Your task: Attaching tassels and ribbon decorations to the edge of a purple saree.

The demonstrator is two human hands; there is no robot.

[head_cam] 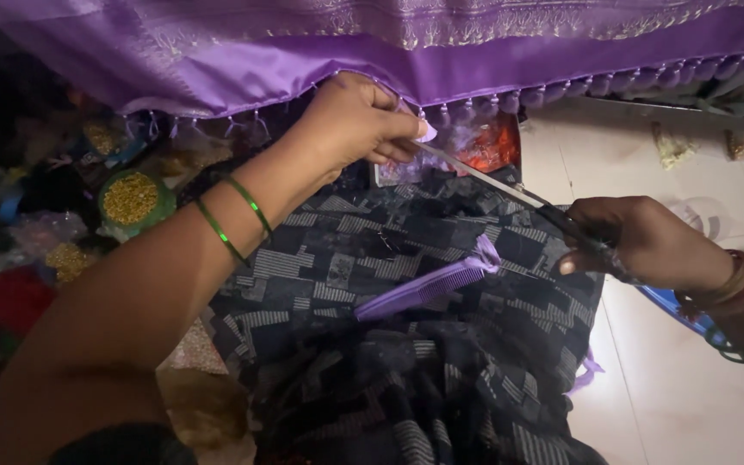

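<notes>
Left hand [350, 120]: fingers pinched shut on a small pale lilac tassel [424, 131] at the hem of the shiny purple satin cloth with pale embroidered border [492, 65]. Two thin green bangles [236, 217] on that wrist.

Right hand [639, 239]: closed around the dark handles of the steel scissors [510, 191], fingers through the loops. Blades run toward 10 o'clock from the right hand, tips reaching the pinched tassel just under the left fingertips. Blades look nearly closed; exact gap can't tell. Stack of red and gold bangles [734, 284] on the right wrist.

Purple cloth hangs across the whole top edge, 12 o'clock, with a row of tassels [613, 83] strung along its lower hem, to the right of the grip. Held tassel sits in that row, about centre frame.

Below the scissors, 6 o'clock from the grip: dark navy fabric with grey block print [406, 344] across the lap. Lilac plastic comb [428, 288] lying on it, teeth down, angled up to the right, well apart from both hands.

At 9 o'clock: round green container of yellow beads [133, 200], amid cluttered bags of craft bits, mostly dim and hard to tell. Orange-red packet [492, 148] just behind the blades. Pale tiled floor [699, 396] at 4 o'clock; blue flat object [673, 306] partly hidden under the right wrist.
</notes>
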